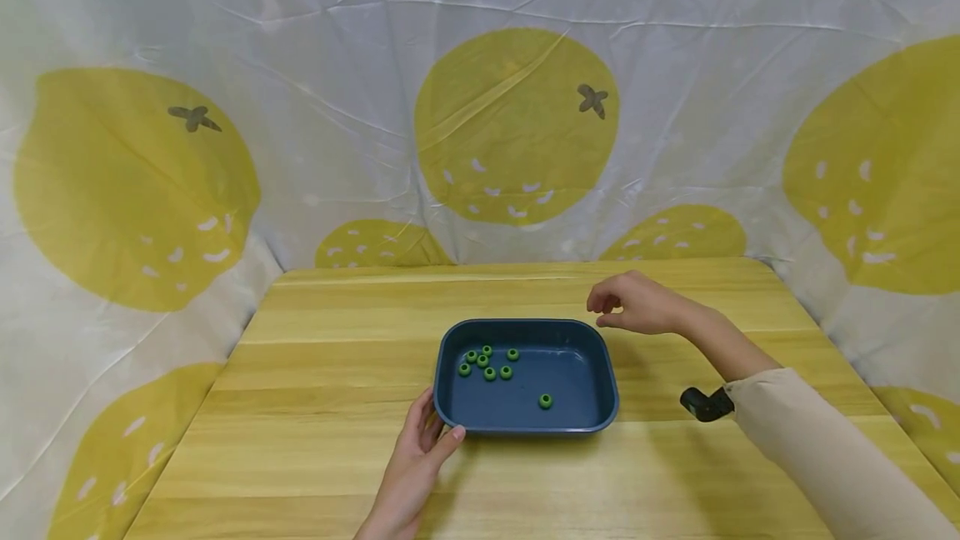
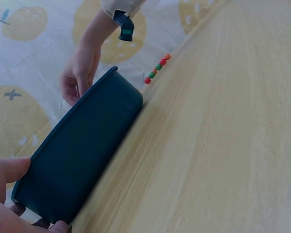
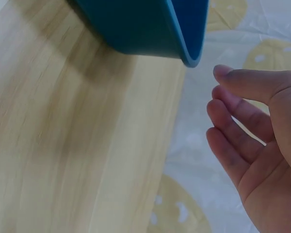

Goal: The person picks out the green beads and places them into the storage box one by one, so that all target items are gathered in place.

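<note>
A dark blue rectangular tray (image 1: 577,377) is on the wooden table, with several green beads (image 1: 506,372) inside. Most beads are grouped at its left; one lies apart toward the front right. My left hand (image 1: 405,469) grips the tray's near left corner, thumb at the rim and fingers around the outer wall. Above and beyond the tray's far right corner hovers my right hand (image 1: 641,304), its fingers loosely bent. The right wrist view shows no object between the thumb and fingers of that hand (image 3: 271,141), which is apart from the tray's rim (image 3: 190,62).
In the left wrist view, a short row of red, green and orange beads (image 2: 158,67) lies past the tray; the head view does not show it. A lemon-print cloth (image 1: 517,123) hangs behind the wooden table (image 1: 322,407). A black device (image 1: 705,404) is attached at the right sleeve.
</note>
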Demonstrator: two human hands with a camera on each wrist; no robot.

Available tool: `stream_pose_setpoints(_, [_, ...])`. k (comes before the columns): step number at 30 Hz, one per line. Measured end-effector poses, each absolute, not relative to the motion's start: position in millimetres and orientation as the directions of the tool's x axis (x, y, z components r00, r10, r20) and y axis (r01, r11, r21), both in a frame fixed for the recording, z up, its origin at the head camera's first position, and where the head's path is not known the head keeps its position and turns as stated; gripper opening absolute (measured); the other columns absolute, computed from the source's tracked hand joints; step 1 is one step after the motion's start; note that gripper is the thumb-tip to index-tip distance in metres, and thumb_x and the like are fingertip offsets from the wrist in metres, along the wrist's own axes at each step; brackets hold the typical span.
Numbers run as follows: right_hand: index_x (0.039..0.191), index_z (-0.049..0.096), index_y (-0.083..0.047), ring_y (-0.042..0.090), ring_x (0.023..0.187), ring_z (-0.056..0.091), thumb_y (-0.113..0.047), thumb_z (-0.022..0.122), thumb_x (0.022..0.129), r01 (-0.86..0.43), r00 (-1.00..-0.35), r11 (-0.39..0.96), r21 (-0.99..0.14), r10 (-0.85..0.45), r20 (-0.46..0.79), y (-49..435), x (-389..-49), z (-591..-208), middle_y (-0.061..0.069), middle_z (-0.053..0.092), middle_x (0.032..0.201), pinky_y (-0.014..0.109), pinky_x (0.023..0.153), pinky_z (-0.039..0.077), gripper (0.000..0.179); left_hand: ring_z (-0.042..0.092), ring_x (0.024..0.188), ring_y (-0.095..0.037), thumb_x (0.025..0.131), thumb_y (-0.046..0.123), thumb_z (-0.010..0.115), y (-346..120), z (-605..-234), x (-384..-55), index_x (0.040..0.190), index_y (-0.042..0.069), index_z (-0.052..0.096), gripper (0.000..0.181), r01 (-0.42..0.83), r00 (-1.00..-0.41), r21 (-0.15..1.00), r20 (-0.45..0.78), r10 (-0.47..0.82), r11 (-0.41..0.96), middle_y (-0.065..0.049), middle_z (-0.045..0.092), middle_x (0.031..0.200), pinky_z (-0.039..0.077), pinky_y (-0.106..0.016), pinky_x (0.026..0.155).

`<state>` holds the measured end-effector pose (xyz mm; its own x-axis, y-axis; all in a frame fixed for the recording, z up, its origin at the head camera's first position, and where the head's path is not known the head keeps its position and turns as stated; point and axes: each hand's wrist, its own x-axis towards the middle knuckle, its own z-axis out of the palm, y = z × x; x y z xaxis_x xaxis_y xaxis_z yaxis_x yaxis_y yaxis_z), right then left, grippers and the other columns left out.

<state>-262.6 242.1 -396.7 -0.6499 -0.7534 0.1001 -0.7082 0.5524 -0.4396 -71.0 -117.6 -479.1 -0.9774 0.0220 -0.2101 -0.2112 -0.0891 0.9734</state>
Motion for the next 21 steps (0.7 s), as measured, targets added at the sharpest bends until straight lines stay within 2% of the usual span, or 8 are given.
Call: stream_pose_setpoints(21, [0.102,0.074,-0.005,0.014,0.084,0.068,-0.003,0.078,0.091,-0.616,-0.74,0.633,-0.469,-0.669,0.069,291.0,-251.5,-402.8,0.001,0.07,0.094,0.044,0.079,0.06,0.012,0.021,0.152,-0.043,0.1,0.014,0.071,-118.1,-479.6,-69.9,0.163,0.01,0.025,0.078,-0.208,-0.978,0.975,-0.207,0.019,-0.083,-0.02,0.022,0.167,0.037,-0.053,0.115])
